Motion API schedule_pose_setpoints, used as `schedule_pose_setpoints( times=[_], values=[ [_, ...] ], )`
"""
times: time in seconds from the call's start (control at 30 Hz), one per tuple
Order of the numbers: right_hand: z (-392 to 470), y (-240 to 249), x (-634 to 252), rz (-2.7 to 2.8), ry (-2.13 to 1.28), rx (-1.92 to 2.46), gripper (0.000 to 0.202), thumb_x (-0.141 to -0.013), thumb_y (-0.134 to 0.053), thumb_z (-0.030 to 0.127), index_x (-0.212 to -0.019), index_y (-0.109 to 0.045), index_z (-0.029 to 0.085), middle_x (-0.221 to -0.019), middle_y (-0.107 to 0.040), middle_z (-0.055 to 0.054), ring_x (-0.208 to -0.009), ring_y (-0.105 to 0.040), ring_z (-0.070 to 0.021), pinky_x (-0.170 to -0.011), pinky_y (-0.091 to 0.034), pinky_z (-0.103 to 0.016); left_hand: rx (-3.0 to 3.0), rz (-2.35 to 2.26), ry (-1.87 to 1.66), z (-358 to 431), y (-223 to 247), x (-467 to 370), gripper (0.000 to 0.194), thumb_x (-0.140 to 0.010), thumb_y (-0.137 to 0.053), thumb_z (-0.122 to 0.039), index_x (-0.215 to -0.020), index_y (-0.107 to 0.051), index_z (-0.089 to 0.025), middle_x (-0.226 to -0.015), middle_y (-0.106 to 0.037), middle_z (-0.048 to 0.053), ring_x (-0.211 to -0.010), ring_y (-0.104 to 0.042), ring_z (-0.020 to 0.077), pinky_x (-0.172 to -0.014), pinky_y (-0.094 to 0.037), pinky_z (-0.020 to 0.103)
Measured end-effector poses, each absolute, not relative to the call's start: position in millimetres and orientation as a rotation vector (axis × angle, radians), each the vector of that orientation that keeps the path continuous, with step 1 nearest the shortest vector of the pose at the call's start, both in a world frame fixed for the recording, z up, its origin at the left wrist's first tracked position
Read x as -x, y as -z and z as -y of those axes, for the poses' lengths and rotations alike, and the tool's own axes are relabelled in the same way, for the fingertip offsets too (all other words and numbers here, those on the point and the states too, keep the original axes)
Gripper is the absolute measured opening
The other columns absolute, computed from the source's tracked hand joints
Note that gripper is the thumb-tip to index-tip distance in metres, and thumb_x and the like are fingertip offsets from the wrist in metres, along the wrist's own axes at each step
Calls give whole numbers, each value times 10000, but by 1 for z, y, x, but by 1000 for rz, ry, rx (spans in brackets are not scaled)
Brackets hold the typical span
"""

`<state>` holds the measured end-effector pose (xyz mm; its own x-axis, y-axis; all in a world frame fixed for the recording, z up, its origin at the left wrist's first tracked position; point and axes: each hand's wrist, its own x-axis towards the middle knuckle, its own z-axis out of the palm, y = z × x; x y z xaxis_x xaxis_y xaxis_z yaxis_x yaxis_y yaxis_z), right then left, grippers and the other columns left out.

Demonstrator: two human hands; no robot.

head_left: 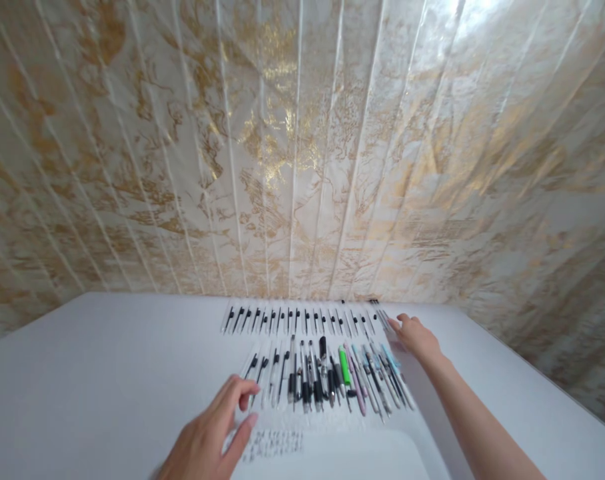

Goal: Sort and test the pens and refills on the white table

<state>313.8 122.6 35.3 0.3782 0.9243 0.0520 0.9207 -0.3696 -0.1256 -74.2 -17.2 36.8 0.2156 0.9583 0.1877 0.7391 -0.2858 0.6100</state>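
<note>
Over the lower left of the front row of pens (274,377), my left hand (217,427) hovers with thumb and index finger apart and nothing visible between them. Its fingertips are nearest the leftmost clear pens with black clips. My right hand (416,337) stretches to the right end of the back row, its fingers extended beside a few slim dark pens or refills (381,317); whether they touch is too blurred to tell. That back row holds several clear pieces with black clips (297,320). In the front row lie a bright green pen (344,365) and a lilac pen (355,383).
Below the front row are small loose black pieces (275,443) and a pale, round-cornered tray or sheet (362,457). A white table (107,373) carries everything. Behind its far edge hangs a pleated white-and-gold curtain (282,167).
</note>
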Motion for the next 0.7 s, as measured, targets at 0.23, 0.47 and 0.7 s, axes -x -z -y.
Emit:
schedule_pose_setpoints(
  times=[0.23, 0.47, 0.7],
  values=[
    [-91, -73, -300, 1716, -26, 2235, 452, -919, -357, 385, -1228, -529, 102, -1060, -648, -161, -936, -634, -263, -795, -446, -338, -2193, -1792, -563, -25, -50, 91, 207, -865, -327, -174, -1015, -469, -189, -1047, -570, 64, -808, -645, 181, -740, -462, 288],
    [-53, -116, -273, 1759, -47, 1875, 467, -867, -378, 469, -1196, -540, 180, -937, -663, -76, -757, -620, -214, -720, -455, -313, -2215, -1939, -205, -39, -45, 88, 340, -781, -374, -37, -1086, -471, -152, -1137, -552, 115, -968, -625, 206, -824, -433, 297],
    [-32, -139, -266, 1745, -46, 1722, 473, -824, -405, 503, -1123, -587, 184, -856, -672, -73, -618, -600, -197, -620, -445, -312, -2250, -1954, -116, -48, -51, 86, 258, -854, -429, -139, -1105, -486, -121, -1147, -562, 135, -1060, -571, 227, -895, -408, 306]
  ],
)
